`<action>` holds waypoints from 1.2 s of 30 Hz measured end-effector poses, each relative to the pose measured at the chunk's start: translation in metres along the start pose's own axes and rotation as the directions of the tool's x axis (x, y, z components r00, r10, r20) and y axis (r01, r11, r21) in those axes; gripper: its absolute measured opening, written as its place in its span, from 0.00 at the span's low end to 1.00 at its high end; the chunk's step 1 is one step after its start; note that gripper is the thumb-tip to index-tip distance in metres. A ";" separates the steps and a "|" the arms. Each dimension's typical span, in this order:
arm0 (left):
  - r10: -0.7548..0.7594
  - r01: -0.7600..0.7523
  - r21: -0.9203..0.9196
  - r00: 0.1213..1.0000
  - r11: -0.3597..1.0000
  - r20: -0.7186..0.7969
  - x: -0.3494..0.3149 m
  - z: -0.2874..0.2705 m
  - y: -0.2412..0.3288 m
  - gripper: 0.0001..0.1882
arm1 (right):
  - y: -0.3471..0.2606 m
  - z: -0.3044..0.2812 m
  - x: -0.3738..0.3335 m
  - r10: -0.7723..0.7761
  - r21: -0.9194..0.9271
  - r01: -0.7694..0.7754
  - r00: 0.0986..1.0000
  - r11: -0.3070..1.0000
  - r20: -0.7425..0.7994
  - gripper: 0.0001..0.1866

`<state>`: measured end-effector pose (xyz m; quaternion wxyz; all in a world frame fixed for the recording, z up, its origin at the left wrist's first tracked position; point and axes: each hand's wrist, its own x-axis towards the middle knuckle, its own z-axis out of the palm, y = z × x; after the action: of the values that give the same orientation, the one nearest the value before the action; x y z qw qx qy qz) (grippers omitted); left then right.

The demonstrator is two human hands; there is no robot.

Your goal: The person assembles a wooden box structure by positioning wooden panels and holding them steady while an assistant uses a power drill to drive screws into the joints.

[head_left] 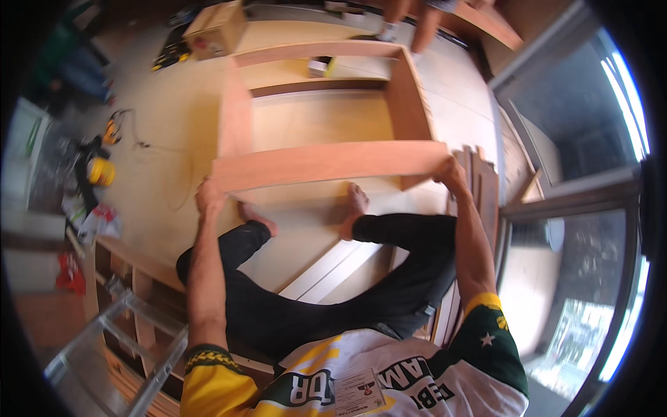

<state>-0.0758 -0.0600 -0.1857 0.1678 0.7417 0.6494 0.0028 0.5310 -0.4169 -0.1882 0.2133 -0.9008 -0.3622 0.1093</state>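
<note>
A rectangular wooden frame (326, 161) of reddish-brown boards stands in front of me, with a crossboard inside its far part. At its near left corner, my left hand (210, 197) is closed on the end of the near board. My right hand (451, 174) grips the opposite end, at the near right corner. Fingers of both hands are partly hidden behind the wood. My bare feet rest on the floor just behind the near board. A small white-and-yellow box (320, 67) shows within the far part of the frame.
Wooden strips (484, 187) stand stacked at right, beside glass windows. White boards (323, 272) lie between my legs. A metal ladder (149, 361) and wooden shelving are at lower left. A yellow bucket (101, 172) and corded tool (111, 131) lie left; a cardboard box (214, 29) and another person's legs (425, 31) are beyond.
</note>
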 end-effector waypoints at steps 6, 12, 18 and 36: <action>-0.019 0.014 -0.072 0.997 0.997 -0.074 -0.002 0.005 -0.018 0.30 | 0.035 0.032 0.013 -0.149 -0.117 0.135 0.982 0.984 -0.114 0.30; 0.039 -0.046 -0.133 0.998 0.990 -0.054 -0.012 0.003 -0.013 0.30 | 0.060 0.028 0.024 -0.229 -0.132 0.217 0.969 0.967 -0.091 0.38; -0.006 -0.004 -0.097 0.994 0.995 -0.109 -0.017 0.007 -0.001 0.31 | 0.030 0.020 0.020 -0.017 -0.268 0.015 1.000 0.963 -0.005 0.36; 0.121 -0.150 -0.270 0.985 0.951 -0.119 0.012 0.007 -0.020 0.33 | -0.027 0.011 0.039 0.012 -0.114 -0.008 0.999 0.993 0.035 0.45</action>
<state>-0.0915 -0.0484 -0.1997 0.2366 0.7525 0.5978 0.1428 0.5384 -0.3688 -0.1867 0.1544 -0.9112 -0.3670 0.1057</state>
